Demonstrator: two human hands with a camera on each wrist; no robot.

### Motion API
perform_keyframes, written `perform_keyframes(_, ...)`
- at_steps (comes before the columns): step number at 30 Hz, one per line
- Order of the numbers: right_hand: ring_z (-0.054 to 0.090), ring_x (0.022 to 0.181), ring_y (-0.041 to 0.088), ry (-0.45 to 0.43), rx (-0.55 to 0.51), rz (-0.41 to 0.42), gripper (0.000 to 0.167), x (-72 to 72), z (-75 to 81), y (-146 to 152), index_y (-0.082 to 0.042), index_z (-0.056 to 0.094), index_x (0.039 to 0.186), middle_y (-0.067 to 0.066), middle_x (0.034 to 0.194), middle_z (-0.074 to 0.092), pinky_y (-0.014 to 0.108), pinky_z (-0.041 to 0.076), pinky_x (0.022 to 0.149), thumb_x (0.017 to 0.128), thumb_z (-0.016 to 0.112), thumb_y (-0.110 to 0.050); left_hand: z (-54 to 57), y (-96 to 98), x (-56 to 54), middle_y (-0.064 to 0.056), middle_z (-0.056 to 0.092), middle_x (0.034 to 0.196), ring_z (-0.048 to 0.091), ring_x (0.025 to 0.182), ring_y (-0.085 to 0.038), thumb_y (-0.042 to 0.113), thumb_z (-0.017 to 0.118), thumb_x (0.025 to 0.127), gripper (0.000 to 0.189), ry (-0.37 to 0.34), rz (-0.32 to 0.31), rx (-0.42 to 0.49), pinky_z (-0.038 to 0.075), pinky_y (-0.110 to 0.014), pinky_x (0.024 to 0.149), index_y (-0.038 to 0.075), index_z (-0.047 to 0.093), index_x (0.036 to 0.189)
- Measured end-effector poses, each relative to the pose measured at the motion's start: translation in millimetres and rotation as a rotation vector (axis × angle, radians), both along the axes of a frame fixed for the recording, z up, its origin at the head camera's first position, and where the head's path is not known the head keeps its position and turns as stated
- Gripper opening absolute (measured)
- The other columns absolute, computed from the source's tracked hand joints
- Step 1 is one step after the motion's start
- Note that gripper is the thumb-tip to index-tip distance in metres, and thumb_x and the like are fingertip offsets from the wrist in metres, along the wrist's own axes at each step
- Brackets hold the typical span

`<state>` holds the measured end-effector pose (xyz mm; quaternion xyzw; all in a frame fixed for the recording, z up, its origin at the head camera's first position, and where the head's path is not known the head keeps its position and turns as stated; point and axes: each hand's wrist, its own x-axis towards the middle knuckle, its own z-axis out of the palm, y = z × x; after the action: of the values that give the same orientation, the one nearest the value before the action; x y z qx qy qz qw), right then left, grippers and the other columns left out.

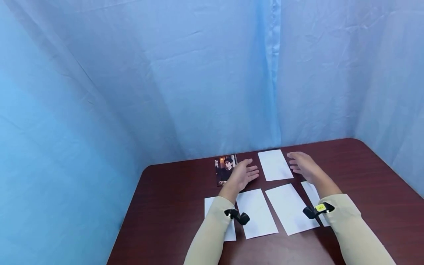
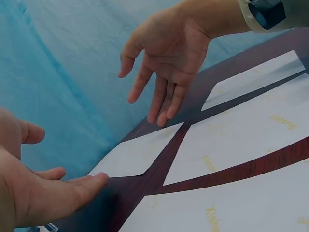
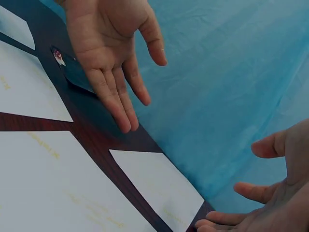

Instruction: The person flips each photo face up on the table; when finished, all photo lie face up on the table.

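My left hand (image 1: 243, 174) hovers between a photo print (image 1: 226, 169) of a dark-clad person and a white sheet (image 1: 275, 165) at the table's back edge. Its fingers are spread and hold nothing. On the other side of that white sheet is my right hand (image 1: 305, 166), palm turned inward, fingers extended and holding nothing. Both palms face each other in the left wrist view, where the right hand (image 2: 169, 63) hangs above the sheets. Faint yellow print marks the white sheets (image 3: 43, 179) in the right wrist view.
Nearer the front lies a row of white sheets: one (image 1: 257, 213) right of the left forearm, another (image 1: 292, 209) beside it, and two partly covered by the sleeves. The dark red table (image 1: 165, 213) ends at a blue curtain (image 1: 212, 73).
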<state>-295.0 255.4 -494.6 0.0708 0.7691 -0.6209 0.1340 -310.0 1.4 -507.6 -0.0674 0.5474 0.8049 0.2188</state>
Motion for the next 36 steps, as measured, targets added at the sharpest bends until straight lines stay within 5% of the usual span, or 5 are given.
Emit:
perform_keyframes(15, 0.047, 0.142, 0.048, -0.037, 0.045, 0.049, 0.071, -9.2, -0.2, -14, 0.008, 0.014, 0.165, 0.041, 0.163, 0.027, 0.057, 0.040, 0.124, 0.113, 0.028, -0.037, -2.8, 15.2, -1.9, -0.039, 0.048, 0.154, 0.051, 0.145, -0.050, 0.024, 0.047, 0.109, 0.054, -0.010, -0.013, -0.055, 0.047, -0.053, 0.119, -0.004, 0.047, 0.155)
perform_keyframes(26, 0.047, 0.139, 0.043, -0.021, 0.075, 0.063, 0.064, -9.8, -2.1, -21, 0.008, 0.026, 0.161, 0.034, 0.160, 0.035, 0.056, 0.042, 0.121, 0.112, 0.032, -0.034, -2.6, 18.8, -2.7, -0.030, 0.060, 0.149, 0.059, 0.140, -0.039, 0.028, 0.054, 0.105, 0.052, 0.020, -0.008, -0.195, 0.052, -0.046, 0.115, 0.000, 0.057, 0.149)
perform_keyframes(36, 0.041, 0.144, 0.047, -0.021, 0.108, 0.070, 0.066, -12.3, -2.0, -24, 0.009, 0.026, 0.160, 0.036, 0.162, 0.034, 0.059, 0.039, 0.120, 0.112, 0.035, -0.034, 4.8, 27.9, -0.8, -0.021, 0.053, 0.159, 0.048, 0.150, -0.036, 0.029, 0.059, 0.104, 0.056, 0.072, -0.079, -0.320, 0.048, -0.048, 0.118, 0.002, 0.053, 0.152)
